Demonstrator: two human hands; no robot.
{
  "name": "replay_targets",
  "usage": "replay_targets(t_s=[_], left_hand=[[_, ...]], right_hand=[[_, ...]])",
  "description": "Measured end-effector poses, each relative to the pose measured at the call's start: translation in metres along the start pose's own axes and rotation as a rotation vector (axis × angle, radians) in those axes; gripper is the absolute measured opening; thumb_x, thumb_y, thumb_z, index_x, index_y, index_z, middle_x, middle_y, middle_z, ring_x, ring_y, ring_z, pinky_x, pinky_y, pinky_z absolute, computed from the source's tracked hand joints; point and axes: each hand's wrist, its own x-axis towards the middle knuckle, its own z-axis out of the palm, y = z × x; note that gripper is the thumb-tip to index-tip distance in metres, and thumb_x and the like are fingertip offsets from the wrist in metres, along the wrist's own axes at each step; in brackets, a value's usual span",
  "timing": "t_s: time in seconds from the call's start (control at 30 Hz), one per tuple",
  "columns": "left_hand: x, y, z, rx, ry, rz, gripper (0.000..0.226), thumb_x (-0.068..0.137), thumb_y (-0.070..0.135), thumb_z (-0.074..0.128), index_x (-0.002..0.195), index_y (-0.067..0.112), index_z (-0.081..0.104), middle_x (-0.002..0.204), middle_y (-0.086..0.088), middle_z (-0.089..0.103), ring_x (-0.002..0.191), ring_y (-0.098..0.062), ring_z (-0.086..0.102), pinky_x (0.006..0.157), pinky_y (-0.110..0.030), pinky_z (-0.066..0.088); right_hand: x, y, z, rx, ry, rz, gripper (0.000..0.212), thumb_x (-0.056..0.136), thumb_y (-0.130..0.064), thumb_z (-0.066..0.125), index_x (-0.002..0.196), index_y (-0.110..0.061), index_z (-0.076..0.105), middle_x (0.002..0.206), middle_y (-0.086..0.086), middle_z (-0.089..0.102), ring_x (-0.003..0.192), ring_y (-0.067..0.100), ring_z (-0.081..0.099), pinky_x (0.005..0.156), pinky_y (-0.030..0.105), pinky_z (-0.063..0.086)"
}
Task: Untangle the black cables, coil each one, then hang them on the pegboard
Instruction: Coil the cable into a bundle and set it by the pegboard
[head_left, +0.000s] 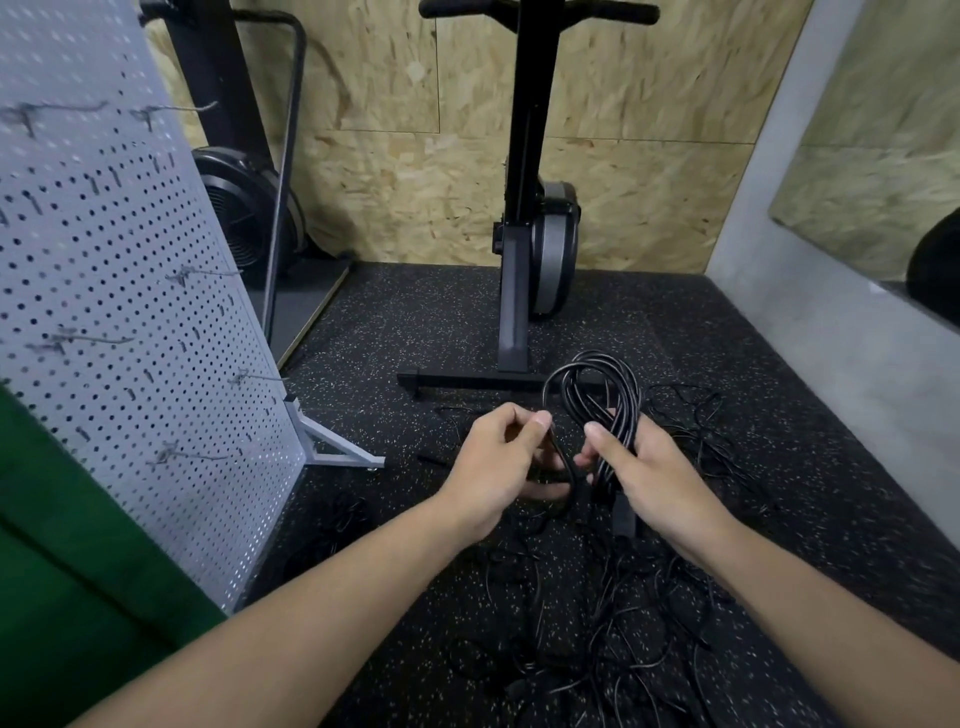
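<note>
Coil (613, 395) nearly wound, gripped in right hand (649, 467), tail (563, 467) pinched by left hand (498, 457). Tangle (597, 623) at 6 o'clock unsorted; pegboard (130, 312) at 9 o'clock bare.

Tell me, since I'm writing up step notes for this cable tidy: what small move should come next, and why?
Probably the left hand should carry its pinched strand over to the coil as one more loop. The right hand grips several loops, but this strand hangs loose beside them, so that cable looks not fully coiled, too early for the pegboard.
</note>
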Motion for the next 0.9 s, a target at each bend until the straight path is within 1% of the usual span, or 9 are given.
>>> replay_targets(t_s=[0.07, 0.17, 0.27, 0.43, 0.57, 0.63, 0.73, 0.83, 0.9], left_hand=[[-0.001, 0.001, 0.006, -0.063, 0.027, -0.027, 0.024, 0.107, 0.020, 0.059, 0.110, -0.003, 0.058, 0.094, -0.021, 0.066, 0.082, -0.023, 0.070, 0.071, -0.041, 0.065], [-0.001, -0.001, 0.006, 0.033, 0.101, 0.040, 0.019, 0.103, 0.015, 0.066, 0.107, -0.003, 0.062, 0.091, -0.026, 0.070, 0.077, -0.026, 0.075, 0.073, -0.039, 0.065], [0.001, 0.001, 0.000, 0.282, 0.161, 0.176, 0.014, 0.096, 0.024, 0.077, 0.092, 0.011, 0.072, 0.085, -0.009, 0.077, 0.078, -0.024, 0.077, 0.080, -0.040, 0.065], [-0.002, 0.004, -0.004, 0.444, 0.127, 0.233, 0.017, 0.089, 0.033, 0.083, 0.082, 0.019, 0.076, 0.075, 0.002, 0.077, 0.072, -0.017, 0.075, 0.078, -0.038, 0.062], [-0.004, 0.004, -0.006, 0.611, 0.158, 0.282, 0.032, 0.091, 0.046, 0.077, 0.079, 0.018, 0.069, 0.077, 0.004, 0.076, 0.074, -0.009, 0.069, 0.073, -0.023, 0.053], [0.000, -0.003, -0.012, 0.536, 0.014, 0.181, 0.031, 0.098, 0.051, 0.066, 0.094, 0.020, 0.070, 0.093, 0.005, 0.077, 0.092, -0.010, 0.071, 0.089, -0.027, 0.053], [0.001, -0.020, -0.021, 0.560, -0.355, 0.019, 0.021, 0.099, 0.022, 0.056, 0.117, 0.025, 0.067, 0.115, 0.008, 0.075, 0.112, -0.008, 0.068, 0.100, -0.031, 0.051], [-0.003, -0.040, -0.017, 0.780, -0.495, -0.018, 0.022, 0.096, 0.017, 0.062, 0.110, 0.028, 0.074, 0.100, 0.020, 0.073, 0.093, 0.005, 0.067, 0.087, -0.016, 0.050], [0.002, -0.053, -0.022, 0.933, -0.480, 0.005, 0.013, 0.099, 0.024, 0.064, 0.101, 0.026, 0.077, 0.094, 0.015, 0.075, 0.088, 0.001, 0.069, 0.084, -0.021, 0.054]], right_hand=[[-0.001, 0.000, 0.003, -0.020, -0.002, -0.009, 0.024, 0.104, -0.042, 0.057, 0.099, -0.019, 0.065, 0.091, -0.009, 0.071, 0.088, -0.005, 0.064, 0.081, 0.026, 0.043], [-0.003, 0.003, 0.003, -0.005, -0.039, 0.007, 0.020, 0.104, -0.043, 0.057, 0.112, -0.027, 0.066, 0.104, -0.012, 0.073, 0.098, -0.003, 0.066, 0.085, 0.020, 0.048], [-0.004, 0.004, 0.002, 0.030, -0.112, 0.043, 0.026, 0.103, -0.045, 0.060, 0.123, -0.031, 0.067, 0.107, -0.010, 0.077, 0.099, 0.003, 0.072, 0.093, 0.030, 0.055], [-0.009, -0.002, 0.006, 0.016, -0.173, 0.078, 0.017, 0.103, -0.036, 0.062, 0.116, -0.026, 0.067, 0.096, -0.007, 0.078, 0.090, 0.006, 0.074, 0.083, 0.027, 0.054], [-0.008, -0.007, 0.005, 0.004, -0.108, 0.065, 0.007, 0.104, -0.031, 0.061, 0.105, -0.025, 0.065, 0.086, -0.008, 0.072, 0.084, 0.013, 0.072, 0.084, 0.035, 0.056], [-0.005, -0.009, 0.003, 0.136, -0.047, 0.125, 0.015, 0.105, -0.029, 0.061, 0.104, -0.015, 0.065, 0.084, -0.003, 0.069, 0.075, 0.018, 0.072, 0.079, 0.039, 0.059], [-0.004, -0.013, -0.003, 0.444, -0.029, 0.228, 0.018, 0.103, -0.027, 0.064, 0.106, -0.009, 0.063, 0.081, 0.001, 0.067, 0.065, 0.020, 0.067, 0.080, 0.048, 0.059], [-0.006, -0.020, -0.011, 0.690, -0.108, 0.186, 0.008, 0.103, -0.020, 0.062, 0.102, -0.011, 0.060, 0.077, 0.002, 0.062, 0.063, 0.016, 0.059, 0.073, 0.041, 0.055], [-0.008, -0.026, -0.019, 0.796, -0.113, 0.161, 0.009, 0.103, -0.017, 0.060, 0.107, -0.009, 0.059, 0.078, 0.003, 0.061, 0.065, 0.016, 0.057, 0.067, 0.035, 0.054]])
